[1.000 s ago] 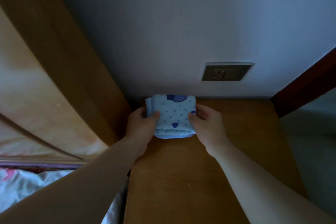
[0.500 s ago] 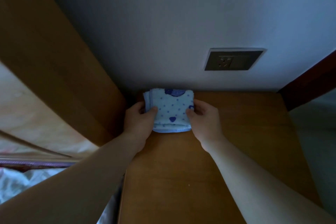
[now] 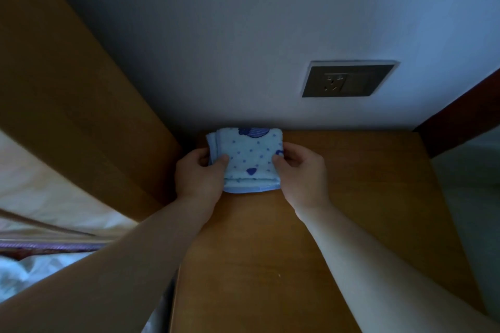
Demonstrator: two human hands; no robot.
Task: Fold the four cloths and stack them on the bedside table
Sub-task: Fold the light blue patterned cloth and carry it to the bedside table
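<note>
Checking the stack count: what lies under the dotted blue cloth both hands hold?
More light-blue layers show at the left edge of the dotted blue cloth, resting on the bedside table. The cloth, left hand and right hand hide how many.

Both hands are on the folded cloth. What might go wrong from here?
1. The blue cloth sits at the back left corner of the bedside table, beside the wooden headboard; a nudge might tip it off that edge.
2. Its layers fan out by the left hand; releasing may let the fold loosen.

Terry-cloth folded cloth (image 3: 250, 161), smooth wooden bedside table (image 3: 351, 197), matt wall (image 3: 243, 35)
</note>
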